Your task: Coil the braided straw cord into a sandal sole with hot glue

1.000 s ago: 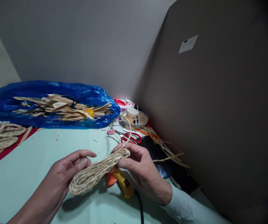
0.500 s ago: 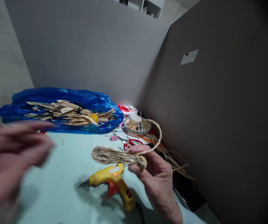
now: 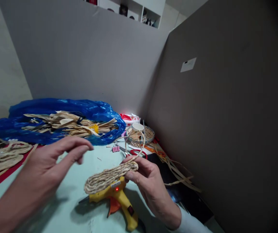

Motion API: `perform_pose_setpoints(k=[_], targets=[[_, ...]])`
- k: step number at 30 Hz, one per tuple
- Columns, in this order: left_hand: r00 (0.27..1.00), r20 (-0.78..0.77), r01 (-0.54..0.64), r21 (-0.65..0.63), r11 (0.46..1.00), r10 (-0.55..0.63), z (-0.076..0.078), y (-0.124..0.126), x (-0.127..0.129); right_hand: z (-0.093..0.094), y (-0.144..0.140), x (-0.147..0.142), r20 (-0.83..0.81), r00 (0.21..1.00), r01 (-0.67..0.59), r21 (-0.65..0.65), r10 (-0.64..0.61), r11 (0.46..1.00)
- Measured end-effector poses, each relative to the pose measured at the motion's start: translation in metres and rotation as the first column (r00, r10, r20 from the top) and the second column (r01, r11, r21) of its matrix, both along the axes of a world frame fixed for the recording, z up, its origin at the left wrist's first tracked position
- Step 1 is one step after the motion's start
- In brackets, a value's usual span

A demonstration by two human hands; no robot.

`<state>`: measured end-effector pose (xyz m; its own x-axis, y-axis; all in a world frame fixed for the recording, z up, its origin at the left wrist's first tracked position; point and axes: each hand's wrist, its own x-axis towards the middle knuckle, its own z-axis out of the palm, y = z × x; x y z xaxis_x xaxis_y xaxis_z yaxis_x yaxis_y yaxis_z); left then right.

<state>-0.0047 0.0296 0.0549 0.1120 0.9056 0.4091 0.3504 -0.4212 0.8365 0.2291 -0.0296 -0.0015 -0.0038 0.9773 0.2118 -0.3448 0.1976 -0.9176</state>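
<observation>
1. Grey partition walls close the corner around a pale green table top (image 3: 56, 207), and every place below is told from the yellow glue gun (image 3: 116, 199) that lies on this table in front of you.
2. Your right hand (image 3: 148, 181) pinches the far end of a coiled straw braid (image 3: 110, 177) between thumb and fingers, so this hand is closed on it. The braid hangs just above the glue gun, and whether it touches the gun body I cannot tell.
3. The long axis of the braid runs from your right fingers down and to the left. Its free rounded end points to the left, toward your other hand, and a loose strand (image 3: 139, 145) rises from the held end and curls away from you.
4. Your left hand (image 3: 54, 161) is left of the glue gun and a little higher, open, with fingers stretched toward the braid and holding nothing. It is blurred, and a clear gap stays between it and the free end.
5. So the right hand is the one on the braid, and the left is near but apart.
6. Beyond the glue gun lie red scissors (image 3: 137, 152), a pink binder clip (image 3: 116, 148) and a small woven basket (image 3: 148, 134) with a paper cup (image 3: 137, 127). Far left of the gun, a blue plastic bag (image 3: 56, 111) carries dry straw strips (image 3: 71, 123).
</observation>
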Motion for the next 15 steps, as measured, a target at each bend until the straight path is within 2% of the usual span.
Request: perform_pose_setpoints(k=[1, 3, 4, 6, 9, 15], targets=[[0.994, -0.095, 0.060, 0.070, 0.996, -0.054, 0.003, 0.000, 0.010, 0.003, 0.000, 0.000, 0.003, 1.000, -0.023, -0.001, 0.023, 1.000], [0.964, -0.206, 0.179, 0.029, 0.984, -0.169, 0.007, 0.001, 0.025, 0.009, -0.001, 0.002, 0.016, 0.997, -0.074, 0.004, 0.074, 0.997], [0.946, -0.227, 0.229, -0.034, 0.973, -0.231, 0.008, 0.001, 0.031, 0.011, -0.002, 0.002, 0.027, 0.995, -0.096, 0.011, 0.096, 0.995], [0.915, -0.232, 0.299, -0.156, 0.941, -0.329, 0.009, 0.002, 0.038, 0.016, -0.002, 0.004, 0.054, 0.991, -0.125, 0.034, 0.123, 0.992], [0.894, -0.190, 0.350, -0.270, 0.897, -0.406, 0.007, 0.002, 0.044, 0.019, -0.002, 0.005, 0.107, 0.987, -0.125, 0.071, 0.117, 0.990], [0.833, -0.147, 0.447, -0.388, 0.806, -0.533, 0.002, 0.003, 0.046, 0.019, -0.002, 0.008, 0.197, 0.976, -0.112, 0.106, 0.089, 0.988]])
